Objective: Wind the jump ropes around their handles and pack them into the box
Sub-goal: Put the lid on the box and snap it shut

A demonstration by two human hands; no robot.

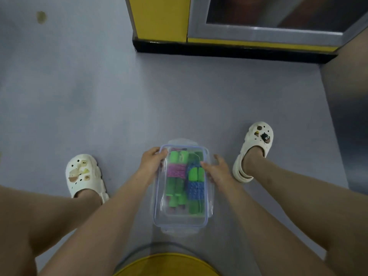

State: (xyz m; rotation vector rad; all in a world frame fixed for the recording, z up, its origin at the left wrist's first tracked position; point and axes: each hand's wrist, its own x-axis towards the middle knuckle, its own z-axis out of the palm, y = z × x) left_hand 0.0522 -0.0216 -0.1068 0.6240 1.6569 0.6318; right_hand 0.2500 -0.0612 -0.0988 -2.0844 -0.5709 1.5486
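Lengthwise fore-and-aft: box (pixel 180 221), ropes (pixel 176 170) within.

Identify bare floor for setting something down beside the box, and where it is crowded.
Free: grey floor between clear box and yellow cabinet, and left of the left clog. Crowded: left hand and right hand flank the box.

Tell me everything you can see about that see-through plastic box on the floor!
The see-through rectangular plastic box has a pale purple rim and clear latch flaps at both short ends. It lies flat on the grey floor. Inside lie two wound jump ropes with green handles, the pink rope beside the blue rope. The left hand grips its far left corner; the right hand rests fingers on its right edge.
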